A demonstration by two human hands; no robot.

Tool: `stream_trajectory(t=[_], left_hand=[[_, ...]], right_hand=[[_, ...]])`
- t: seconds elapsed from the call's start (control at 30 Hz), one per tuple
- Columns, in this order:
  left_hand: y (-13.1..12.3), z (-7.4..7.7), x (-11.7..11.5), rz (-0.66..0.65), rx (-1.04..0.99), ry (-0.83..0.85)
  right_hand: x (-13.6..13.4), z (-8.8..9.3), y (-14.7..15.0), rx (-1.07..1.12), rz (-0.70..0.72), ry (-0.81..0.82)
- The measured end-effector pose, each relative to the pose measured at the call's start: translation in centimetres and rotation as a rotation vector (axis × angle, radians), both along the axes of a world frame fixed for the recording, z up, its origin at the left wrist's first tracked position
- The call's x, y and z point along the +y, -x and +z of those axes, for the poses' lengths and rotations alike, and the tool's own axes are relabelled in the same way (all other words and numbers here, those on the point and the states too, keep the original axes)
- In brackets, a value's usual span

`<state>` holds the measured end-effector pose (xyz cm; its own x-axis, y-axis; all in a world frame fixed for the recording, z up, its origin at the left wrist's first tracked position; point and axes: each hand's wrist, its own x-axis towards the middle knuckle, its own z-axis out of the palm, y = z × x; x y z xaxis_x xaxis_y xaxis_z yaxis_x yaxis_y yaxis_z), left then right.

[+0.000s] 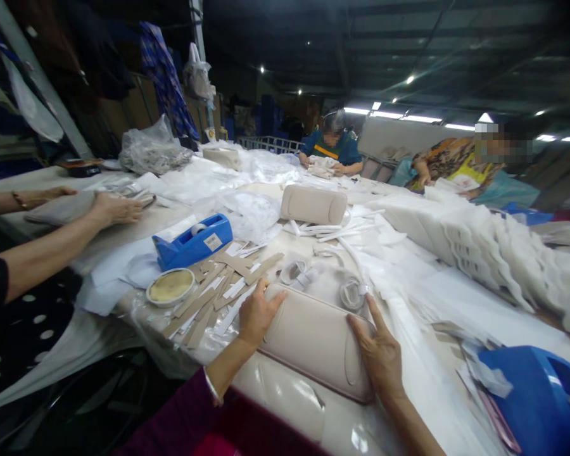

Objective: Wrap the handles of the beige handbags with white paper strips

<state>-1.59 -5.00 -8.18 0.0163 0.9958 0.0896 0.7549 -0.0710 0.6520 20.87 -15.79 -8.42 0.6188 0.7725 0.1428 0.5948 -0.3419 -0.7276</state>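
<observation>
A beige handbag (313,342) lies on the table right in front of me, one long smooth side facing up. My left hand (259,315) grips its left end, thumb on top near the upper corner. Around the right end my right hand (379,354) is closed, thumb on the upper face and fingers along the edge. Just beyond the bag lie clear plastic-wrapped parts (354,295), perhaps its strap fittings; their exact kind is hidden by the wrap. Cardboard and paper strips (225,288) are scattered to the left of my left hand.
A blue tape dispenser (194,242) and a round dish of yellowish stuff (171,287) stand at left. Another beige bag (313,204) sits farther back. Stacked white foam sheets (456,234) and a blue dispenser (532,392) are at right. A co-worker's hands (111,209) handle a bag; two people work opposite.
</observation>
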Motion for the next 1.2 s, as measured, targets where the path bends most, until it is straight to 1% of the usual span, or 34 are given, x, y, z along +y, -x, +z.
stream_trajectory(t=[0.07, 0.13, 0.17, 0.2, 0.23, 0.3, 0.33, 0.37, 0.4, 0.5, 0.57, 0.63, 0.7, 0.77, 0.83, 0.9, 0.93, 1.03, 1.07, 1.13, 1.2], left_hand=[[-0.2, -0.1, -0.6, 0.003, 0.055, -0.070], [-0.5, -0.2, -1.3, 0.017, 0.159, -0.241], [-0.9, -0.2, -1.7, -0.007, 0.225, -0.352], [-1.3, -0.2, -2.0, -0.082, 0.292, -0.460], [-1.9, -0.1, -2.2, -0.218, 0.349, -0.550], [-3.3, 0.3, -2.4, -0.587, 0.414, -0.643], [-4.0, 0.5, -2.4, -0.737, 0.427, -0.644], [-4.7, 0.7, -2.3, -0.822, 0.429, -0.626], [-5.3, 0.8, -2.2, -0.849, 0.425, -0.602], [-6.3, 0.5, -2.0, -0.777, 0.389, -0.568], [-6.3, -0.1, -2.0, -0.748, 0.369, -0.573], [-6.1, -0.9, -2.0, -0.718, 0.352, -0.582], [-5.9, -1.6, -1.9, -0.685, 0.336, -0.599], [-5.9, -2.1, -1.8, -0.670, 0.323, -0.607], [-6.0, -2.2, -1.6, -0.677, 0.306, -0.600], [-6.1, -2.0, -1.5, -0.688, 0.283, -0.592], [-6.1, -1.8, -1.4, -0.688, 0.271, -0.591], [-6.1, -1.2, -1.3, -0.700, 0.250, -0.598], [-6.1, -1.1, -1.3, -0.708, 0.244, -0.601], [-5.9, -0.8, -1.2, -0.726, 0.228, -0.600], [-5.8, -0.7, -1.1, -0.739, 0.210, -0.587]], right_hand=[[0.0, -0.1, -0.1, -0.016, 0.006, 0.034], [0.0, -0.1, -0.2, -0.056, 0.008, 0.065], [0.0, 0.0, -0.3, -0.084, 0.010, 0.078], [0.0, 0.0, -0.3, -0.114, 0.011, 0.088], [0.0, 0.1, -0.3, -0.140, 0.014, 0.094], [0.0, 0.1, -0.3, -0.177, 0.023, 0.097], [0.0, 0.0, -0.3, -0.189, 0.029, 0.100], [0.0, -0.1, -0.4, -0.200, 0.036, 0.106], [-0.1, -0.2, -0.4, -0.212, 0.051, 0.114], [-0.5, -0.6, -0.7, -0.283, 0.109, 0.136], [-0.7, -0.5, -0.9, -0.417, 0.145, 0.120], [-0.6, 0.1, -1.0, -0.631, 0.138, 0.056], [0.1, 1.1, -1.1, -0.819, 0.122, -0.043], [1.5, 2.2, -1.0, -0.903, 0.156, -0.110], [3.4, 3.1, -1.1, -0.900, 0.271, -0.135], [5.2, 3.7, -1.7, -0.836, 0.353, -0.157], [6.0, 3.9, -2.2, -0.789, 0.355, -0.179], [7.7, 4.4, -4.0, -0.687, 0.280, -0.230], [8.0, 4.7, -4.4, -0.673, 0.293, -0.233], [8.6, 5.1, -4.5, -0.654, 0.405, -0.224], [9.3, 5.5, -3.5, -0.645, 0.562, -0.215]])
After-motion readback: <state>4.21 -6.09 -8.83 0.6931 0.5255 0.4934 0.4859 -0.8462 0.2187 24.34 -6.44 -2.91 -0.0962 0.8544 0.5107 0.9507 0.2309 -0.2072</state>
